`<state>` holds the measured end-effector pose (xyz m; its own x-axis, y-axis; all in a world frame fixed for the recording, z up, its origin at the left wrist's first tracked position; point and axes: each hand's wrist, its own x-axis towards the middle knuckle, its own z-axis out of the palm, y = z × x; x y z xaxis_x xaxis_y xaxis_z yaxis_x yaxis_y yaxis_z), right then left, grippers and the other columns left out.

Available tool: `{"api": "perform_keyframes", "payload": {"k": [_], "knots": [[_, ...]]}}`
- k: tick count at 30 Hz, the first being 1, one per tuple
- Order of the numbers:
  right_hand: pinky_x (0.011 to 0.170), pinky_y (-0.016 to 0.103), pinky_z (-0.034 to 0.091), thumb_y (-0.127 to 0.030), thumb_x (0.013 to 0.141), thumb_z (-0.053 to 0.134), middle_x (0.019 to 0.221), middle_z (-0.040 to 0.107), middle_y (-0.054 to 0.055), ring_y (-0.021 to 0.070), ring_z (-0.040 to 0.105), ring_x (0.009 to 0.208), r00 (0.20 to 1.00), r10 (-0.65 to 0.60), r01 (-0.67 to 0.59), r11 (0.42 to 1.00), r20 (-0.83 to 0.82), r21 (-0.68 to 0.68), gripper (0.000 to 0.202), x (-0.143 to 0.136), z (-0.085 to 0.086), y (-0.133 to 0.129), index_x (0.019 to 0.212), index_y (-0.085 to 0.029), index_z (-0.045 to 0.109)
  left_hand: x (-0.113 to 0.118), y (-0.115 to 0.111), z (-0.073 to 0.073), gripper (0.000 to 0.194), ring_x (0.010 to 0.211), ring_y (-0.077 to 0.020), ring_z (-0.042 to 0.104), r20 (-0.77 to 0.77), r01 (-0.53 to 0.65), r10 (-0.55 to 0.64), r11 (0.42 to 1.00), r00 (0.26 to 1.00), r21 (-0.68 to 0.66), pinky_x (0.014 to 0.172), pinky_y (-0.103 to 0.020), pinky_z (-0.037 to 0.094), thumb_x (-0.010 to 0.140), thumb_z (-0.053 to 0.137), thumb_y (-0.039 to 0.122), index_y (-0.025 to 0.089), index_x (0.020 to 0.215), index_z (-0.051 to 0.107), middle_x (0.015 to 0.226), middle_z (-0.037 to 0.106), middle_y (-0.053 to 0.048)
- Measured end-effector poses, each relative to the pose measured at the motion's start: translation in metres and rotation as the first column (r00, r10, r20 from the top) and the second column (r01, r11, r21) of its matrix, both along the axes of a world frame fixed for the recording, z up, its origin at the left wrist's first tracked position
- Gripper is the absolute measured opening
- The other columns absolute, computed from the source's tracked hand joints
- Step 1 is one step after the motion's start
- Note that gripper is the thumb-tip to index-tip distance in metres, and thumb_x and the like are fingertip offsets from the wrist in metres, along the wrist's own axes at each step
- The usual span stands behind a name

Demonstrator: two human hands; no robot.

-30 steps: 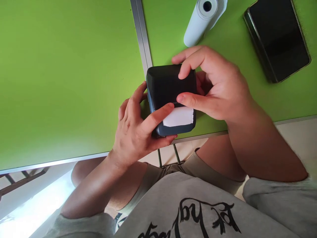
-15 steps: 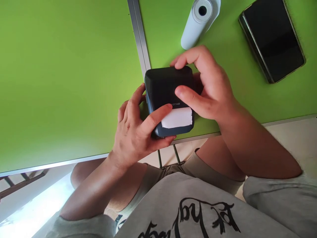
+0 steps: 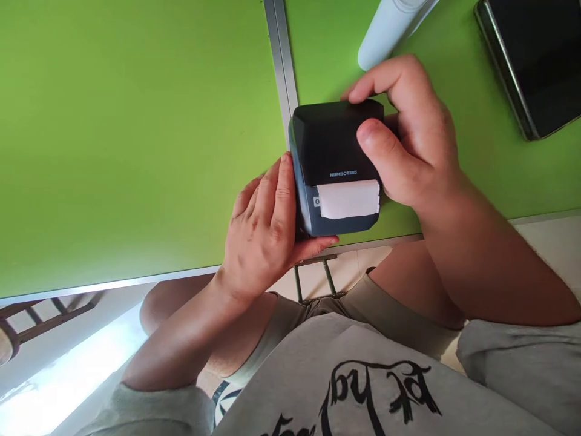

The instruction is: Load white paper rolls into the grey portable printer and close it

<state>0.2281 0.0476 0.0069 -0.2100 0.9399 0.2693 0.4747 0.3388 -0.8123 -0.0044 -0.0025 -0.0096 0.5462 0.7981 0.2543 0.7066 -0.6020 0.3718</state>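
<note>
A small dark label printer (image 3: 336,139) marked NIIMBOT is held between my two hands just above the table's front edge, its lid down. From its front slot a white paper label strip (image 3: 349,200) sticks out. My left hand (image 3: 265,224) lies along the printer's left side, fingers together and thumb at the lower front edge. My right hand (image 3: 408,139) grips the right side, thumb on the lid and a finger at the back edge. The printer's underside and some right fingers are hidden.
A white paper roll (image 3: 388,30) lies behind my right hand. At the right back is a black phone-like slab (image 3: 540,60), partly out of frame. A metal seam strip (image 3: 282,66) crosses the green table (image 3: 136,133). My legs are below its front edge.
My left thumb and fingers have shifted from the printer's front face to its side and lower edge, uncovering the lettering. The whole view has shifted, so the table things sit further right and higher.
</note>
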Motion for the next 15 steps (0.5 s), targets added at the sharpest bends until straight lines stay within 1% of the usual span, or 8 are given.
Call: {"api": "perform_keyframes", "payload": {"k": [2, 4, 8, 10, 12, 15], "knots": [[0.099, 0.038, 0.055, -0.054, 0.101, 0.048, 0.113, 0.069, 0.006, 0.0169, 0.064, 0.095, 1.000, -0.008, 0.008, 1.000, -0.026, 0.019, 0.033, -0.0008, -0.0007, -0.0005, 0.111, -0.024, 0.059, -0.0017, 0.0004, 0.0015, 0.103, 0.136, -0.0368, 0.062, 0.027, -0.014, 0.015, 0.999, 1.000, -0.043, 0.115, -0.044, 0.049, 0.095, 0.044, 0.084, 0.010, 0.165, 0.031, 0.151, 0.059, -0.024], [0.107, 0.039, 0.053, -0.054, 0.101, 0.045, 0.114, 0.069, 0.007, 0.0187, 0.064, 0.104, 0.999, -0.002, 0.004, 0.999, -0.047, 0.044, 0.034, -0.0012, -0.0013, -0.0006, 0.111, -0.024, 0.058, -0.0029, 0.0013, 0.0036, 0.103, 0.136, -0.0367, 0.063, 0.044, -0.037, 0.042, 0.994, 0.998, -0.102, 0.114, -0.044, 0.050, 0.092, 0.046, 0.087, 0.014, 0.164, 0.037, 0.153, 0.059, -0.021], [0.114, 0.042, 0.048, -0.059, 0.100, 0.040, 0.123, 0.063, 0.007, 0.0221, 0.060, 0.120, 0.999, 0.045, -0.044, 0.992, -0.012, 0.118, 0.041, 0.0004, -0.0034, 0.0009, 0.117, -0.025, 0.057, -0.0024, 0.0031, 0.0067, 0.105, 0.137, -0.0383, 0.062, 0.032, -0.076, 0.083, 0.983, 0.996, -0.169, 0.114, -0.046, 0.050, 0.087, 0.041, 0.094, 0.019, 0.161, 0.044, 0.153, 0.059, -0.018], [0.116, 0.043, 0.047, -0.062, 0.100, 0.038, 0.123, 0.061, 0.007, 0.0224, 0.059, 0.121, 0.998, 0.068, -0.066, 0.985, -0.007, 0.158, 0.046, 0.0015, -0.0055, 0.0027, 0.120, -0.025, 0.056, -0.0013, 0.0032, 0.0072, 0.107, 0.138, -0.0397, 0.061, 0.039, -0.081, 0.090, 0.978, 0.995, -0.190, 0.114, -0.048, 0.050, 0.085, 0.040, 0.095, 0.020, 0.161, 0.044, 0.153, 0.059, -0.018], [0.114, 0.044, 0.049, -0.063, 0.099, 0.038, 0.122, 0.061, 0.009, 0.0224, 0.060, 0.120, 0.996, 0.091, -0.087, 0.981, -0.018, 0.171, 0.050, 0.0024, -0.0077, 0.0049, 0.120, -0.022, 0.055, -0.0004, 0.0029, 0.0072, 0.106, 0.138, -0.0401, 0.061, 0.041, -0.085, 0.094, 0.977, 0.995, -0.196, 0.114, -0.048, 0.049, 0.085, 0.042, 0.095, 0.020, 0.160, 0.044, 0.154, 0.059, -0.018], [0.110, 0.044, 0.053, -0.072, 0.093, 0.041, 0.121, 0.060, 0.010, 0.0225, 0.060, 0.118, 0.992, 0.120, -0.112, 0.984, -0.051, 0.140, 0.059, 0.0042, -0.0088, 0.0073, 0.120, -0.021, 0.053, 0.0002, 0.0032, 0.0071, 0.103, 0.136, -0.0376, 0.063, 0.023, -0.105, 0.111, 0.979, 0.994, -0.176, 0.113, -0.049, 0.048, 0.084, 0.041, 0.095, 0.023, 0.158, 0.046, 0.153, 0.060, -0.016]]}}
